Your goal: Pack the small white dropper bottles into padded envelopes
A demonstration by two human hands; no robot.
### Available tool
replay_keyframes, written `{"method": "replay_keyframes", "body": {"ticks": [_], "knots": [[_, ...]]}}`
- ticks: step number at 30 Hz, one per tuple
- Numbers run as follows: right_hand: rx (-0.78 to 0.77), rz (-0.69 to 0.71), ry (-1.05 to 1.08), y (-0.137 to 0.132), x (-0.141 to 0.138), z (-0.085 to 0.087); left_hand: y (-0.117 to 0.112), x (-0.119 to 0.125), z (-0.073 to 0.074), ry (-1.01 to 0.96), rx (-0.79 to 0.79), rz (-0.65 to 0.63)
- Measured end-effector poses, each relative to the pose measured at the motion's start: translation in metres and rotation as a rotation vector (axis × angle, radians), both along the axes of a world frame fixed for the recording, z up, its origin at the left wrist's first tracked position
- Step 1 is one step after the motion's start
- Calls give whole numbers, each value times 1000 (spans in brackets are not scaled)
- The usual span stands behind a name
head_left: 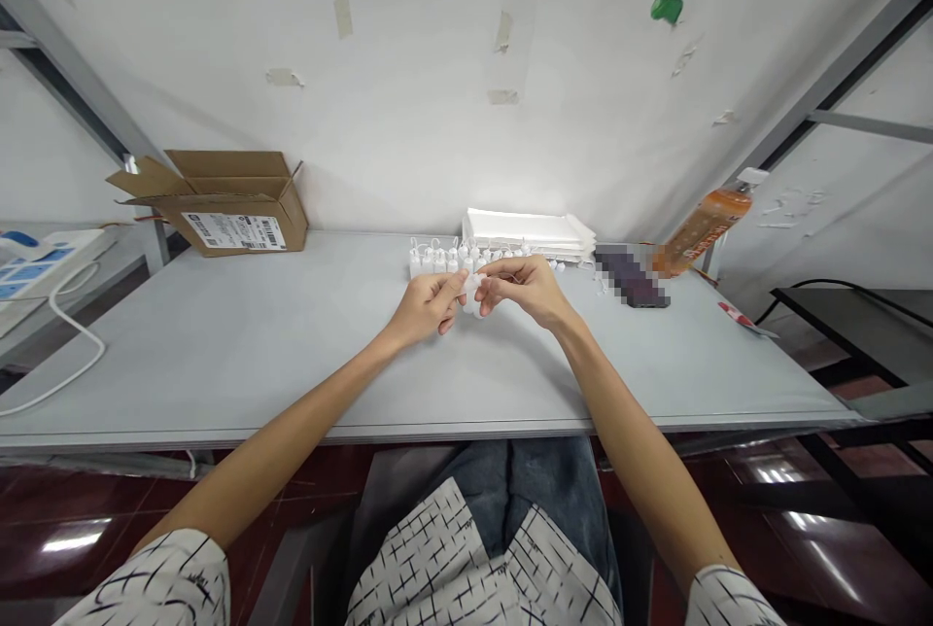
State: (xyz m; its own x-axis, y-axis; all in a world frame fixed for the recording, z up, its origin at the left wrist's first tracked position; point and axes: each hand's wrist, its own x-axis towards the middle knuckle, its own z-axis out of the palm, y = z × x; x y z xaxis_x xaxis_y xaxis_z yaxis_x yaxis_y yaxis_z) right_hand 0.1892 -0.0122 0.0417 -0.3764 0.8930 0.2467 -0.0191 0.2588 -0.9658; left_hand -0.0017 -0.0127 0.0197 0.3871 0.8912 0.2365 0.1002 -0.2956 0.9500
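Pale grey worktop [219,354], white taped wall [408,72]. Small white plastic bottle [472,295] gripped btwn L hand [427,307] and R hand [521,291], both closed on it; row of matching bottles [444,261] just beyond.

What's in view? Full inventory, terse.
table: 1, pale grey, under everything listed below except the device.
small bottle: 1, white, between the hands.
bottle row: several, exact count unclear, white, behind the hands.
sheet stack: 1, white, behind the row.
blurred flat object: 1, dark, right of the hands.
drink bottle: 1, orange, far right.
cardboard box: 1, brown, open, back left.
device: 1, white and blue, left, off the table.
left hand: 1, on the small bottle.
right hand: 1, on the small bottle.
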Motion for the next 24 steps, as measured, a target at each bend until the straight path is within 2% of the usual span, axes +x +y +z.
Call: {"method": "replay_keyframes", "body": {"ticks": [4,6,8,12,15,18,24], "knots": [[10,-2,-37,-1,-1,-1,2,-2,2,-2,-96,-48],[17,-7,-48,-1,-2,-1,2,-2,2,44,-55,-30],[8,-17,-54,-1,-2,-1,3,-3,0,143,112,37],[-42,-34,-52,0,-1,0,4,-4,-7,367,611,223],[-77,-27,-42,2,1,0,6,-5,-11,444,774,249],[-97,-5,-44,3,2,0,7,-6,-13,443,740,216],[-89,46,-34,3,4,-1,6,-5,-9,334,544,131]]}}
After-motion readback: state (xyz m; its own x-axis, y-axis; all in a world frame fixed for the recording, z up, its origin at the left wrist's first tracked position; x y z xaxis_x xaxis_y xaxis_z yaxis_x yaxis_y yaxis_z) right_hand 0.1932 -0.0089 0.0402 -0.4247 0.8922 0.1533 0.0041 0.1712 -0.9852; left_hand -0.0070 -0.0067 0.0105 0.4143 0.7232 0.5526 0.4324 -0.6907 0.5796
